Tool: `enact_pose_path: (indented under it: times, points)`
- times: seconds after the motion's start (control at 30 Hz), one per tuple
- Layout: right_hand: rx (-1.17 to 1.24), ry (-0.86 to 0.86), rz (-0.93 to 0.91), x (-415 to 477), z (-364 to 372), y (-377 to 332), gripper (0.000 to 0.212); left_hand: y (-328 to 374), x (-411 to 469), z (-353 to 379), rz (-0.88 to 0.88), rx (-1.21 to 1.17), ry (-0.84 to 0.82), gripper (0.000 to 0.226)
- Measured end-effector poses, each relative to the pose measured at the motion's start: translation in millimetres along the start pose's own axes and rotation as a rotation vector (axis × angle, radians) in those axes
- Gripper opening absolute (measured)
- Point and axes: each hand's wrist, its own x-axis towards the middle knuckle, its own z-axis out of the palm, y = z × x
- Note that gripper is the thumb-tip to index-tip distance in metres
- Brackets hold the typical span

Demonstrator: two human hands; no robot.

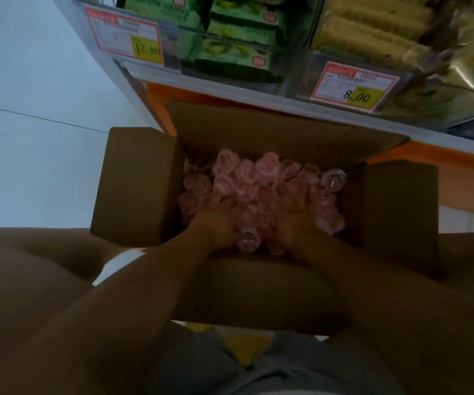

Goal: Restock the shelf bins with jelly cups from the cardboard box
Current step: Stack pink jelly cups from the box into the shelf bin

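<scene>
Because the cardboard box (133,183) sits open on the floor against the shelf, the jelly cups (247,172) heaped inside are only a short lift from the shelf bins (171,49) above. The left hand (218,220) and right hand (292,218) are sunk side by side into the pink pile, probably to scoop a batch. The blur hides whether the fingers are grasping cups or merely pressing, so I cannot tell.

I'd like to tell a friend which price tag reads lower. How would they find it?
Start at the open cardboard box of pink jelly cups. Above its far right corner, on the shelf front, hangs a red-bordered price tag. Its yellow patch reads 8.00, while the left tag reads 12.80.
</scene>
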Motion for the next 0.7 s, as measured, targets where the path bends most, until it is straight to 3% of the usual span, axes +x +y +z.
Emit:
enact_pose_path:
  times: [0.1, 0.27, 0.4, 0.53, 0.7]
  points:
    - [-0.095, -0.093, 0.041, 1, 4, -2, 0.116, 4, 5, 10, -0.026, -0.077, -0.051, 0.081]
    - [-0.162, 0.016, -0.023, -10, -6, -14, 0.075, 11, 6, 4, -0.091, -0.149, -0.032, 0.079]
    - [-0.195, -0.029, -0.005, -6, -7, -13, 0.090, 13, -3, 3, -0.124, -0.250, -0.046, 0.079]
    - [-0.022, -0.038, 0.036, -7, 0, -20, 0.062, 15, -2, 10, -0.099, -0.284, -0.047, 0.074]
    - [-0.041, -0.016, 0.030, -10, -5, -21, 0.064, 20, 2, 14, -0.148, -0.326, 0.059, 0.065]
